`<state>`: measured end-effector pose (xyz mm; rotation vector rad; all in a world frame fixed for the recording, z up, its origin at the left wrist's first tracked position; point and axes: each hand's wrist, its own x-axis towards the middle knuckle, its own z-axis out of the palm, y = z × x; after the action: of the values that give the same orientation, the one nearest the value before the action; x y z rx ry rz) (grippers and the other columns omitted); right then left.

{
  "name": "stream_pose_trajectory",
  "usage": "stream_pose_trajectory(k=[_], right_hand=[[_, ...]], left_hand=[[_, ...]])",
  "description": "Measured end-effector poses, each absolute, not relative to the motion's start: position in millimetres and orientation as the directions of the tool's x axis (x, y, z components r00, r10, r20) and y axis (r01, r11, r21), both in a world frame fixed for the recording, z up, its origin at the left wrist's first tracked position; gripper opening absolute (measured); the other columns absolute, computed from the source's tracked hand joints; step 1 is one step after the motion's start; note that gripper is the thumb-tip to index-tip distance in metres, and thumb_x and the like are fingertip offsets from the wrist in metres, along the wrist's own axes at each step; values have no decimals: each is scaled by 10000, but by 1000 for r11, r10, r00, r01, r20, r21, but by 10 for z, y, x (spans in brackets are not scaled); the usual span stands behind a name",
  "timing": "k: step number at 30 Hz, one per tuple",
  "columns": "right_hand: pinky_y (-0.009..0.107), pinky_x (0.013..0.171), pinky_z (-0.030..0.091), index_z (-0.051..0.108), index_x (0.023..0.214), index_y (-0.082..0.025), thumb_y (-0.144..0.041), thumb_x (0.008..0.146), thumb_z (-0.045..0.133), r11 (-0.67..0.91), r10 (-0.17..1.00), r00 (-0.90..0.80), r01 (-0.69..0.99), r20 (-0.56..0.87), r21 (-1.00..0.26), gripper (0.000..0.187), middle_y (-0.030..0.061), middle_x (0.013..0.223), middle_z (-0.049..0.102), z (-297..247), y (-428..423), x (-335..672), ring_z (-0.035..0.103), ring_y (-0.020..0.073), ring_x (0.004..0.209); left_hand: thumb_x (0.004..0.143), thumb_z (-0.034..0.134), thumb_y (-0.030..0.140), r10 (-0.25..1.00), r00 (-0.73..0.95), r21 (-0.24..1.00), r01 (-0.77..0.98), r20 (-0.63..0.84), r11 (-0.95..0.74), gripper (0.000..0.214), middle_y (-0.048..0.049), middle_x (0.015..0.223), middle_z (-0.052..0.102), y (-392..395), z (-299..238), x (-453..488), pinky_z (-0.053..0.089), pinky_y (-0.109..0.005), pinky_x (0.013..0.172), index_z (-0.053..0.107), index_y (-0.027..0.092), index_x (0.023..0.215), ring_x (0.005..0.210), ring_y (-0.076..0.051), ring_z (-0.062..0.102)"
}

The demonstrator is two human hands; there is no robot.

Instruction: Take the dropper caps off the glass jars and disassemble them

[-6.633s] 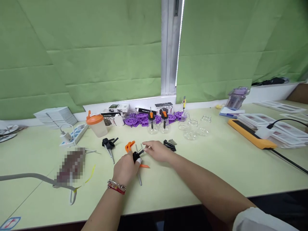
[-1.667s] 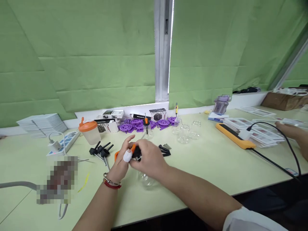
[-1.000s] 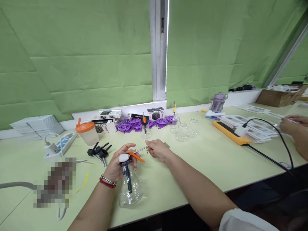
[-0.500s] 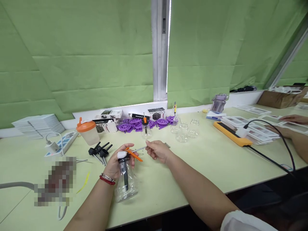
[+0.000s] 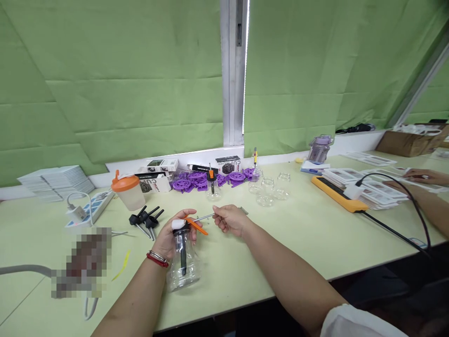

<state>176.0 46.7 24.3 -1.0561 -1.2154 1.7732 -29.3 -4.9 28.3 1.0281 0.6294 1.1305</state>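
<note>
My left hand (image 5: pixel 172 236) grips the neck of a clear glass bottle (image 5: pixel 184 270) that has a black pump tube inside and an orange lever (image 5: pixel 196 226) at its top. A white cot covers that hand's fingertip. A thin metal rod (image 5: pixel 203 217) sticks out from the bottle's head toward the right. My right hand (image 5: pixel 229 219) pinches the far end of this rod, fingers closed. Both hands hover just above the pale green table (image 5: pixel 280 243), near its middle.
Loose black pump parts (image 5: pixel 145 219) lie left of my hands beside an orange-lidded cup (image 5: pixel 128 191). Empty glass bottles (image 5: pixel 268 185), purple wheels (image 5: pixel 196 180) and small boxes line the back. A yellow power strip (image 5: pixel 338 194) with a black cable lies right, near another person's hands (image 5: pixel 426 178).
Over the last seconds the bottle came up off the table into my left hand and my right hand took the rod's end. In the last half second almost nothing moved.
</note>
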Motion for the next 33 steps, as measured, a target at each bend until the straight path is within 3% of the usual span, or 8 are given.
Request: stream_pose_trajectory(k=[3, 7, 10, 13, 17, 19, 28, 33], right_hand=[[196, 348, 288, 547, 669, -142, -421, 775, 659, -226, 907, -385, -107, -169, -968, 320, -36, 479, 532, 225, 473, 1758, 385, 51, 341], [220, 475, 419, 571, 724, -154, -296, 705, 714, -54, 944, -330, -143, -4, -988, 203, -28, 575, 586, 231, 495, 1809, 494, 77, 456], [249, 544, 429, 611, 715, -164, -205, 736, 660, 34, 960, -278, 195, -22, -980, 67, -19, 564, 577, 229, 492, 1843, 537, 109, 510], [257, 593, 390, 644, 665, -170, -112, 711, 651, 220, 945, -327, 620, 7, -753, 75, 25, 638, 631, 206, 447, 1801, 589, 148, 622], [265, 613, 350, 675, 761, -173, -119, 724, 660, 314, 939, -342, 828, 23, -465, 67, 86, 833, 691, 173, 377, 1660, 616, 194, 792], [270, 614, 343, 676, 801, -170, -150, 752, 657, 300, 945, -327, 851, 12, -431, 55, 98, 857, 696, 159, 371, 1609, 619, 201, 809], [260, 578, 317, 651, 812, -174, -187, 725, 707, 212, 970, -245, 827, 7, -521, 104, 84, 842, 686, 96, 443, 1579, 604, 185, 766], [248, 548, 321, 638, 782, -185, -272, 783, 651, 173, 984, -151, 753, 89, -635, 87, 59, 779, 666, 260, 437, 1746, 560, 145, 641]], left_hand=[[728, 566, 232, 934, 348, 900, -429, 86, 77, 416, -132, 859, 701, -46, 276, -295, 504, -305, 476, 555, 128, 1131, 539, -192, 628], [743, 547, 244, 936, 343, 887, -453, 75, 95, 414, -135, 861, 701, -37, 267, -316, 500, -302, 472, 555, 128, 1141, 540, -192, 627], [739, 541, 247, 946, 313, 869, -488, 86, 83, 388, -141, 859, 701, -32, 285, -342, 506, -311, 489, 577, 116, 1103, 545, -186, 619], [719, 551, 249, 963, 255, 854, -517, 83, 63, 369, -139, 834, 701, -34, 320, -364, 516, -329, 522, 600, 107, 1056, 575, -195, 619], [709, 558, 257, 974, 216, 845, -532, 73, 54, 367, -139, 834, 701, -45, 347, -377, 507, -330, 521, 612, 111, 1042, 584, -203, 618], [708, 562, 255, 974, 214, 844, -534, 72, 55, 363, -138, 836, 700, -46, 344, -379, 505, -331, 520, 613, 114, 1039, 581, -203, 617], [699, 578, 265, 972, 224, 835, -547, 77, 60, 372, -128, 840, 694, -36, 339, -380, 514, -328, 523, 609, 118, 1039, 581, -192, 623], [699, 588, 256, 984, 164, 836, -547, 73, 29, 334, -122, 859, 698, -60, 375, -378, 511, -325, 509, 610, 137, 1010, 587, -196, 621]])
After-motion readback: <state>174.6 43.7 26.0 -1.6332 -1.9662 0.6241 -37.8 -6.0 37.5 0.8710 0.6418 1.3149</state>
